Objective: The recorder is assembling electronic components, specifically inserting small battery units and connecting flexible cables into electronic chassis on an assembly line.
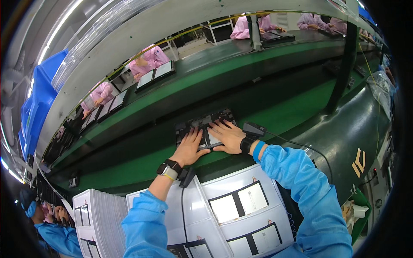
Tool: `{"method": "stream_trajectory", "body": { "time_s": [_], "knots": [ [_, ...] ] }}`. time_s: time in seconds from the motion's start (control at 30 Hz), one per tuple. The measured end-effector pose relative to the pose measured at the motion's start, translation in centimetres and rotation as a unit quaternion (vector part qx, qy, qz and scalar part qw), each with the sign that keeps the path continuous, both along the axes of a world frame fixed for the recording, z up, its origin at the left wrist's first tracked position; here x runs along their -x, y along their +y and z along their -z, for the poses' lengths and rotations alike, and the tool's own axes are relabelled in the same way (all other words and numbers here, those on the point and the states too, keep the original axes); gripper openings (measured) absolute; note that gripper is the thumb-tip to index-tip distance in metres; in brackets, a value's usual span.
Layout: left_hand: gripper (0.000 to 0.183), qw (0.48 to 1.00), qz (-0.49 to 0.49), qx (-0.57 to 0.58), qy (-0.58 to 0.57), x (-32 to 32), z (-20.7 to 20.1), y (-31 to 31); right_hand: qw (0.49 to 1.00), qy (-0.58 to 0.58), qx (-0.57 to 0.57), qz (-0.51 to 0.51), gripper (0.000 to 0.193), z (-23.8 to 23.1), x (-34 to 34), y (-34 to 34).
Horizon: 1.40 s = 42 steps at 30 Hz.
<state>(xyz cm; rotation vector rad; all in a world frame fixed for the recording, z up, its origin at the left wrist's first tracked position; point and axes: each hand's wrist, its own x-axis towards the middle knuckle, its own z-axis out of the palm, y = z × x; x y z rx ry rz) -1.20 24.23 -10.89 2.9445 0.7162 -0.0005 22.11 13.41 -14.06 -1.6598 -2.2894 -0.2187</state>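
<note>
A flat dark electronic device (198, 122), its inner parts exposed, lies on the green work surface in front of me. It looks like an opened laptop or tablet shell, but the exact kind is unclear. My left hand (188, 148) rests flat on its left part, fingers stretched forward. On its right part lies my right hand (228, 136), palm down with fingers spread. Both hands are open and grip nothing. They cover much of the device's near side, where a light grey panel shows between them. Black bands with small cabled modules sit at both wrists.
White printed sheets or trays (232, 178) lie closest to me, beside a thick white stack (107, 219) on the left. A green belt (292, 101) runs beyond the device. Across it, people in pink sleeves (148, 60) handle flat devices. A dark post (344, 71) stands at right.
</note>
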Motion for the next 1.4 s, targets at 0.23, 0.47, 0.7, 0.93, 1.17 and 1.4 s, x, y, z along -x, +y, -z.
{"method": "stream_trajectory", "body": {
  "time_s": [0.23,0.47,0.7,0.93,1.17,1.4],
  "knots": [
    [0.1,0.999,-0.019,-0.017,-0.03,1.2,1.0,0.1,1.0,0.005,0.024,0.005,0.083,-1.2,-0.1,-1.1],
    [0.102,0.996,-0.081,-0.044,0.005,1.1,-0.3,-0.7,0.999,0.026,-0.018,0.021,0.081,0.2,1.1,-1.5],
    [0.047,0.985,-0.089,0.132,-0.066,7.2,-11.9,-9.7,0.982,0.175,0.063,-0.01,0.065,-3.0,-0.1,0.0],
    [0.047,0.959,-0.118,0.244,0.078,19.9,-14.7,-26.3,0.886,0.45,0.003,-0.114,0.031,-13.7,1.3,-7.9],
    [0.064,0.976,-0.165,0.139,0.006,23.7,-8.4,-30.3,0.87,0.451,-0.04,-0.196,0.038,-22.0,3.2,-19.5],
    [0.042,0.907,-0.229,0.247,-0.254,20.8,-11.1,-25.3,0.854,0.492,0.045,-0.165,0.027,-20.2,5.0,-22.2]
  ]
}}
